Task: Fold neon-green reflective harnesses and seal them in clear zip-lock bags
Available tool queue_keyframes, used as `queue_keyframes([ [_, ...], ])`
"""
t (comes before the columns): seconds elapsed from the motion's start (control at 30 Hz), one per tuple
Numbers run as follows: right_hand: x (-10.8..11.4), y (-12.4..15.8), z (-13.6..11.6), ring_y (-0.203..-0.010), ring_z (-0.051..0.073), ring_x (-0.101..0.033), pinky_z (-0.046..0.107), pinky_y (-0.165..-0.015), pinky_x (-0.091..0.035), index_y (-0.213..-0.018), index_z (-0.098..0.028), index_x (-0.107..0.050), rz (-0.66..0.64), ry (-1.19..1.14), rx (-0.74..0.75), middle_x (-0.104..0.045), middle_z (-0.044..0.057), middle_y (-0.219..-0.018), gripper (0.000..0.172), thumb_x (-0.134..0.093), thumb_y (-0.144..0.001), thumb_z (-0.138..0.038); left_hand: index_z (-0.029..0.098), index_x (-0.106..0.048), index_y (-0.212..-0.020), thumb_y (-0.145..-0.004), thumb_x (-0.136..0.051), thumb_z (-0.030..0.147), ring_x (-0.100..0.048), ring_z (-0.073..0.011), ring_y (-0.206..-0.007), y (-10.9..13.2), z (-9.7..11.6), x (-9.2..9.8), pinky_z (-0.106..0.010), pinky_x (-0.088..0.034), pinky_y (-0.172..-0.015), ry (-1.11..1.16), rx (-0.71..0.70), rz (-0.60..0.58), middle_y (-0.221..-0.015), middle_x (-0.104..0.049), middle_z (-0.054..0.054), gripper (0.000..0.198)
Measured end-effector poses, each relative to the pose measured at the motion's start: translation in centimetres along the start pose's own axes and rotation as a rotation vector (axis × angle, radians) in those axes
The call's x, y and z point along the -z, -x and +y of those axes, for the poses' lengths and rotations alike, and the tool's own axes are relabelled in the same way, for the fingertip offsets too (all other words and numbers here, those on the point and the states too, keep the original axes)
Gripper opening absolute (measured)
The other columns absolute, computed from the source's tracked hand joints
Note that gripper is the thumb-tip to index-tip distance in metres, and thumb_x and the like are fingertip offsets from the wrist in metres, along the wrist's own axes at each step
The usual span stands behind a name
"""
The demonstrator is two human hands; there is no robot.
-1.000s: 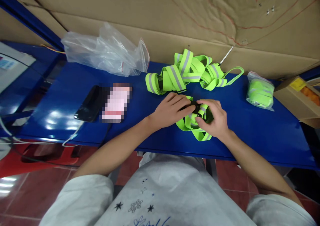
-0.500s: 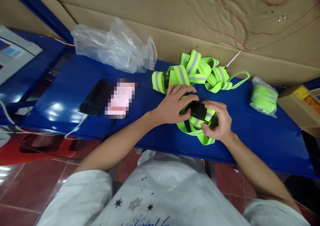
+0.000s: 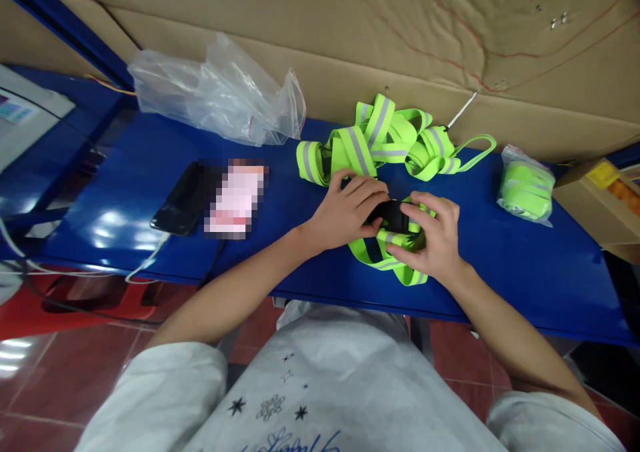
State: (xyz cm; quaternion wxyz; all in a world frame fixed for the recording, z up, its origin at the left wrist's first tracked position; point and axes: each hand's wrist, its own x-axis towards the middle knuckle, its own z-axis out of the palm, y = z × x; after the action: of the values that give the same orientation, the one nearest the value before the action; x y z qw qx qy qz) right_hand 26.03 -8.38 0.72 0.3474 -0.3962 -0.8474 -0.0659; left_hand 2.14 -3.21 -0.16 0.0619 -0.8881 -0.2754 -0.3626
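Between my hands lies a rolled reflective strap (image 3: 370, 255), neon yellow-green with a silver stripe. A black plastic piece (image 3: 395, 217), perhaps a buckle, sits on top of the roll. My left hand (image 3: 350, 211) grips that black piece from the left, thumb and fingers closed at its edge. From the right, my right hand (image 3: 434, 236) curls around the roll, with fingertips on the black piece and the thumb on the strap below. Behind my hands, a loose heap of the same reflective straps (image 3: 390, 132) rests against the cardboard.
On the blue table (image 3: 310, 272), a clear plastic bag (image 3: 215, 99) lies at the back left. A black phone (image 3: 177, 202) with a white cable is beside a blurred pink item (image 3: 235, 202). Rightward are a bagged strap (image 3: 526, 185) and a cardboard box (image 3: 597, 199).
My right hand's fingers have shifted left over the black piece, and its thumb has moved left along the strap. My left hand keeps its hold. The view has shifted slightly.
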Motion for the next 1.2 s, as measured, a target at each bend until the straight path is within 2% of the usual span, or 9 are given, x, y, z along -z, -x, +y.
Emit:
queue_keyframes([
  [0.1, -0.1, -0.3, -0.7, -0.129, 0.037, -0.066, 0.053, -0.107, -0.045, -0.153, -0.033, -0.050, -0.087, 0.119, -0.009, -0.065, 0.014, -0.146, 0.066, -0.073, -0.096, -0.056, 0.017, -0.064, -0.123, -0.098, -0.062, 0.027, -0.069, -0.0270, -0.114, 0.0, 0.0, 0.1, -0.049, -0.040, -0.112, -0.074, -0.030, 0.008, -0.123, -0.077, -0.010, 0.027],
  [0.2, -0.2, -0.7, -1.2, -0.123, 0.034, -0.069, 0.050, -0.102, -0.045, -0.155, -0.026, -0.049, -0.095, 0.156, -0.030, -0.069, 0.016, -0.141, 0.062, -0.070, -0.100, -0.045, 0.017, -0.066, -0.120, -0.100, -0.059, 0.031, -0.070, -0.0266, -0.110, -0.1, -0.1, 0.1, -0.050, -0.040, -0.112, -0.145, -0.044, 0.005, -0.121, -0.078, -0.009, 0.025],
  [0.3, -0.3, -0.9, -1.1, -0.120, 0.033, -0.071, 0.047, -0.097, -0.046, -0.150, -0.021, -0.053, -0.096, 0.148, -0.055, -0.072, 0.016, -0.136, 0.054, -0.069, -0.100, -0.037, 0.017, -0.067, -0.115, -0.100, -0.055, 0.024, -0.071, -0.0247, -0.106, -0.2, -0.1, 0.0, -0.047, -0.043, -0.108, -0.170, -0.030, -0.021, -0.118, -0.079, -0.007, 0.020],
  [0.57, -0.2, -1.0, -0.9, -0.126, 0.034, -0.068, 0.049, -0.100, -0.046, -0.142, -0.025, -0.052, -0.104, 0.078, -0.154, -0.070, 0.014, -0.137, 0.049, -0.064, -0.095, -0.030, 0.018, -0.065, -0.114, -0.094, -0.064, 0.026, -0.072, -0.0265, -0.104, -0.2, 0.3, -0.2, -0.044, -0.047, -0.094, -0.109, 0.054, 0.019, -0.118, -0.078, -0.009, 0.022],
  [0.77, -0.2, -0.6, -0.1, -0.110, 0.033, -0.068, 0.050, -0.091, -0.049, -0.123, -0.025, -0.049, 0.087, 0.036, -0.238, -0.068, 0.011, -0.114, 0.036, -0.061, -0.089, -0.024, 0.020, -0.062, -0.114, -0.091, -0.065, 0.024, -0.072, -0.0279, -0.108, 0.0, -0.5, -0.2, -0.043, -0.051, -0.095, -0.069, 0.173, 0.118, -0.116, -0.077, -0.010, 0.023],
  [0.93, 0.4, -0.5, 0.5, -0.110, 0.035, -0.065, 0.056, -0.094, -0.051, -0.126, -0.026, -0.050, 0.187, -0.100, -0.312, -0.065, 0.013, -0.112, 0.032, -0.060, -0.096, -0.034, 0.023, -0.055, -0.123, -0.099, -0.061, 0.028, -0.068, -0.0256, -0.118, 0.0, -1.7, -0.1, -0.041, -0.056, -0.098, 0.137, 0.376, 0.295, -0.123, -0.070, -0.011, 0.026],
  [1.07, 0.6, -0.7, 0.9, -0.100, 0.029, -0.072, 0.051, -0.093, -0.053, -0.122, -0.024, -0.062, 0.051, -0.183, -0.424, -0.073, 0.010, -0.110, 0.028, -0.052, -0.107, -0.046, 0.025, -0.048, -0.138, -0.112, -0.045, 0.045, -0.066, -0.0221, -0.122, -0.1, -1.8, -0.3, -0.042, -0.059, -0.101, 0.331, 0.423, 0.402, -0.130, -0.063, -0.012, 0.033],
  [1.13, 0.4, -0.7, 1.4, -0.089, 0.025, -0.074, 0.046, -0.089, -0.056, -0.120, -0.024, -0.065, -0.049, -0.212, -0.466, -0.076, 0.007, -0.102, 0.029, -0.057, -0.106, -0.047, 0.027, -0.044, -0.141, -0.114, -0.039, 0.052, -0.066, -0.0199, -0.123, -0.3, -1.5, -0.2, -0.041, -0.060, -0.103, 0.394, 0.481, 0.430, -0.135, -0.060, -0.011, 0.037],
  [1.2, 0.4, -0.5, 2.2, -0.087, 0.025, -0.077, 0.044, -0.086, -0.058, -0.125, -0.023, -0.065, -0.163, -0.231, -0.479, -0.079, 0.006, -0.102, 0.039, -0.069, -0.098, -0.051, 0.029, -0.044, -0.140, -0.114, -0.036, 0.056, -0.064, -0.0188, -0.125, -0.6, -1.4, 0.0, -0.041, -0.059, -0.106, 0.382, 0.560, 0.462, -0.137, -0.059, -0.010, 0.038],
])
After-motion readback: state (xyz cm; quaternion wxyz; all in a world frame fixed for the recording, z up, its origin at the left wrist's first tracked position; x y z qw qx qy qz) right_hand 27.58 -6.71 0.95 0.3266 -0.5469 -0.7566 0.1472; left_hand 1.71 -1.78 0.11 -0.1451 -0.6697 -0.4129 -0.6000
